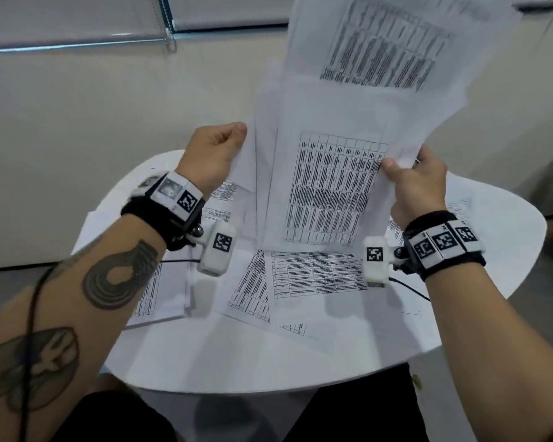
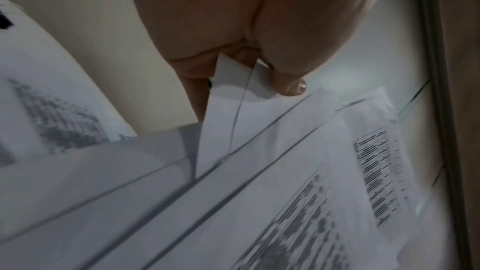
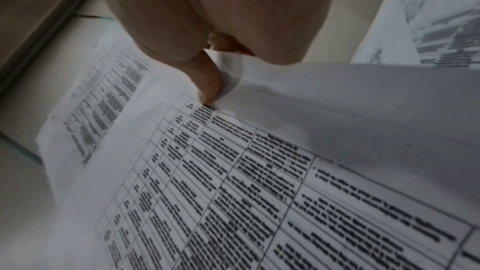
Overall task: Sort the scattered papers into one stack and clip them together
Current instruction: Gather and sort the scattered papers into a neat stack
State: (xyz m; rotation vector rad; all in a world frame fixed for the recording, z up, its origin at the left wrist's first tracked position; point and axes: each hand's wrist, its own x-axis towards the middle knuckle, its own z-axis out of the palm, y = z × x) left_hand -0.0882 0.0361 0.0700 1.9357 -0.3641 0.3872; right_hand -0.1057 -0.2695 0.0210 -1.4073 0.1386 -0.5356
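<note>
A loose sheaf of printed papers (image 1: 329,186) is held upright in the air above the white table (image 1: 300,362), its sheets fanned and uneven. My left hand (image 1: 217,148) pinches the sheaf's left edge; in the left wrist view the thumb (image 2: 288,87) presses a paper corner (image 2: 233,81) against the fingers. My right hand (image 1: 412,177) pinches the right edge, thumb (image 3: 207,81) on the table-printed sheet (image 3: 259,171). More printed sheets (image 1: 316,275) lie scattered flat on the table beneath, and a small pile (image 1: 163,295) lies at the left. No clip is visible.
The oval table's front edge (image 1: 268,389) is close to my lap. A cream wall (image 1: 77,138) and window blinds (image 1: 77,17) stand behind the table. Cables (image 1: 409,287) trail from the wrist cameras over the tabletop.
</note>
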